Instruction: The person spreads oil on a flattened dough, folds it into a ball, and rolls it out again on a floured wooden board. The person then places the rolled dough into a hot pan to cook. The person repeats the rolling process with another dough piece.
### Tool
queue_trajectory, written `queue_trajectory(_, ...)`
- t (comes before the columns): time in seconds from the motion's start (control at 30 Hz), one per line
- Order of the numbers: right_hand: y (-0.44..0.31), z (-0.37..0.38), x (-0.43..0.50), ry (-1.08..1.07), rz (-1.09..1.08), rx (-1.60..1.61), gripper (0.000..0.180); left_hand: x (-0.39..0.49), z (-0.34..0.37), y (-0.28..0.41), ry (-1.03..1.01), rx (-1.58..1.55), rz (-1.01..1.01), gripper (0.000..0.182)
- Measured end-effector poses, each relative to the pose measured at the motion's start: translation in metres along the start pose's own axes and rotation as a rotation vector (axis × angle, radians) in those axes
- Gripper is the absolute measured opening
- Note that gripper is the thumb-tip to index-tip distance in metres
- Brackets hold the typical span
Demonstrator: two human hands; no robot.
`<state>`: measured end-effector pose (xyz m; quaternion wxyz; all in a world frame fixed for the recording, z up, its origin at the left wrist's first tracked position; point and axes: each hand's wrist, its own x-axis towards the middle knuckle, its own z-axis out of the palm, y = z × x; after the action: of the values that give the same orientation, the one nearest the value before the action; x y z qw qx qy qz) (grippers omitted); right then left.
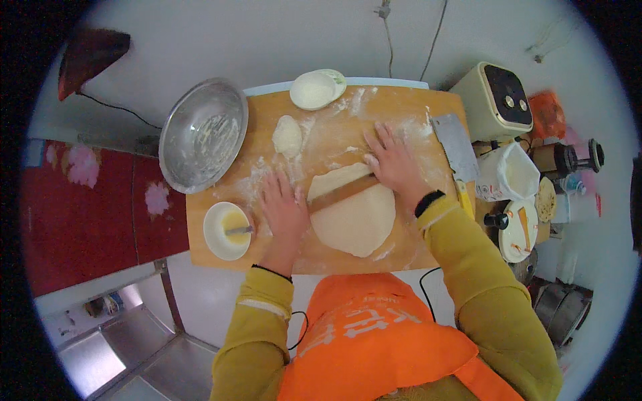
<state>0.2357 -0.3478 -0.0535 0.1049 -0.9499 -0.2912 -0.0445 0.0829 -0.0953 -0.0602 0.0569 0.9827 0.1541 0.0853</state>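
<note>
A wooden rolling pin point(343, 193) lies slanted across a flat sheet of dough point(358, 220) on the floured wooden board point(241, 175). My left hand point(286, 205) covers the pin's left end, palm down with its fingers stretched out. Over the other end rests my right hand point(393, 158), also flat, its fingers apart and pointing away from me. Both ends of the pin are hidden under the palms. Beyond the sheet sits a smaller lump of dough point(287, 136). Beside my left hand stands a white bowl point(213, 235) holding yellow liquid and a utensil point(238, 230).
A large steel basin point(175, 135) stands at the left. White bowls point(312, 90) sit at the back edge. A dough scraper point(455, 145) and a yellow-handled knife point(464, 198) line the right side. Past them are an appliance point(494, 103), a white bag point(506, 173) and a plate point(512, 250).
</note>
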Motion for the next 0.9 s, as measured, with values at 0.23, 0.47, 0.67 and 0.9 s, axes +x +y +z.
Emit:
queue_trajectory(0.23,0.003,0.013,0.075,0.119,0.163,0.043,0.061,0.066,-0.011,-0.001,-0.050,-0.231,-0.278,0.062)
queue_trajectory(0.47,0.008,-0.015,-0.053,0.019,-0.109,0.045,0.062,-0.047,-0.013,0.014,-0.049,0.004,0.146,0.064)
queue_trajectory(0.67,0.004,-0.042,-0.143,-0.266,-0.039,0.185,0.051,-0.074,-0.030,0.009,-0.090,-0.187,0.242,0.066)
queue_trajectory(0.9,-0.056,-0.046,-0.193,-0.196,0.037,0.233,0.054,0.035,0.003,0.042,-0.081,-0.193,0.359,0.062)
